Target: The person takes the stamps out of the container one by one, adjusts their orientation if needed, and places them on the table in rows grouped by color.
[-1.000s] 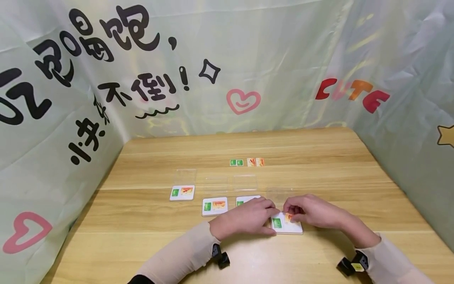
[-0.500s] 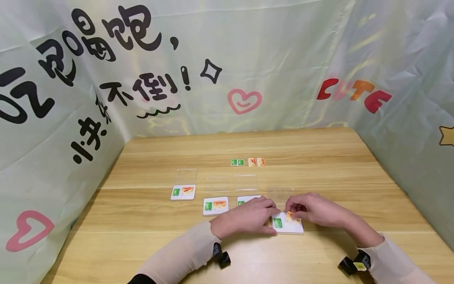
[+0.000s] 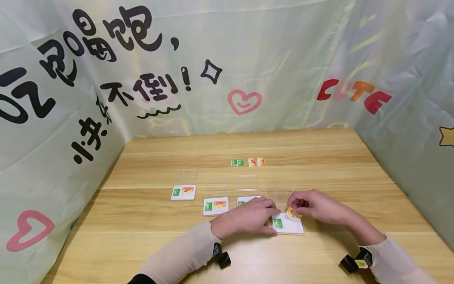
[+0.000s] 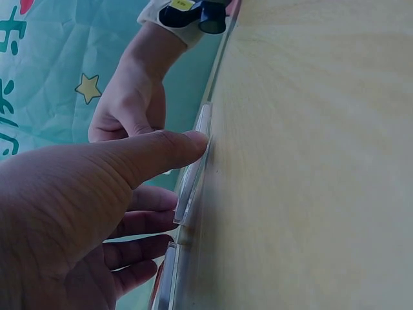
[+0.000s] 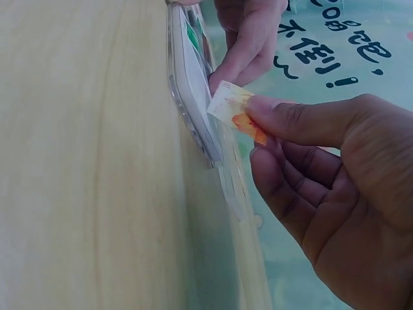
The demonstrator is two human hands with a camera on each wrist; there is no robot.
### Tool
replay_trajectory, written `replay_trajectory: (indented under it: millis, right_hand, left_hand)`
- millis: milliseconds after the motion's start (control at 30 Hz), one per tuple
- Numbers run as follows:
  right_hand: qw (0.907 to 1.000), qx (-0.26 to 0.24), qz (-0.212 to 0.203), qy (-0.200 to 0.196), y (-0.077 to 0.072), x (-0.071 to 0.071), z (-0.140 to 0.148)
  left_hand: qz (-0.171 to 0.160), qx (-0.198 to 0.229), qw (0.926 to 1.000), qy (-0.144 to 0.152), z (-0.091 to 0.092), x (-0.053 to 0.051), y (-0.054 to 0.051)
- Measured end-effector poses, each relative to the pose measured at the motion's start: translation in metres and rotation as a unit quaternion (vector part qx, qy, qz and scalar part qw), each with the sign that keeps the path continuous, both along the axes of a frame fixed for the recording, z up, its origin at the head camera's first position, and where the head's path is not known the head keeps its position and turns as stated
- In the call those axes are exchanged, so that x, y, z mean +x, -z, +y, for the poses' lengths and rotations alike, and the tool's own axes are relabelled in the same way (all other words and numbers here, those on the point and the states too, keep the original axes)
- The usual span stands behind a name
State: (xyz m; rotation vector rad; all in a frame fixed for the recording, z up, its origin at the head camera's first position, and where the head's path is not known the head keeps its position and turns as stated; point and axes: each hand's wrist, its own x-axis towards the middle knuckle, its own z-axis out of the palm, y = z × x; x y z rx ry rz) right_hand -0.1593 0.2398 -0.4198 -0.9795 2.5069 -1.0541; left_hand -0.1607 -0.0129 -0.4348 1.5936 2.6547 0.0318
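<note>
A: Surface & room, quick?

B: Light wood table (image 3: 255,256), pale cloth walls (image 3: 283,51) at back & sides. Big black writing (image 3: 156,86) L & back, pink heart (image 3: 244,104) mid-back, "CUTE" letters (image 3: 358,92) toward the R.

A: Anything loose on top?

B: Yep, toward far side: 2 green stamps (image 3: 234,162), then 2 orange stamps (image 3: 252,162) just R of them.

A: Containers?

B: 4 flat ones, white inside, clear lids (image 3: 246,182) lying behind. Far-L case (image 3: 183,197) & 2nd case (image 3: 214,213): green + orange stamp each. 3rd case (image 3: 248,198): green stamp shows, rest hidden by L hand (image 3: 244,219). 4th case (image 3: 292,227): 1 green on its L half.

A: And the grip?

B: L hand's thumb & fingers part-spread: thumb at 4th case's near edge, fingertips at far edge, holding it btwn them. R hand (image 3: 317,207) nearly closed, thumb & finger pinching an orange-yellow stamp (image 3: 291,215), tilted, over the far part of 4th case. Can't tell if it touches the white.
</note>
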Motion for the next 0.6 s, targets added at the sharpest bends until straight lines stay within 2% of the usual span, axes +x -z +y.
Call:
replay_trajectory:
  millis: [300,600]
  right_hand:
    - [0.9989,-0.044,0.001,0.017,0.0058,-0.0041,0.0012]
    - [0.9970,-0.059,0.018,0.047,0.0081,-0.0052,0.0032]
  left_hand:
    - [-0.011,0.000,0.9999,-0.005,-0.0007,0.0002,0.0009]
    - [0.006,-0.002,1.0000,0.006,-0.0006,0.0006,0.0003]
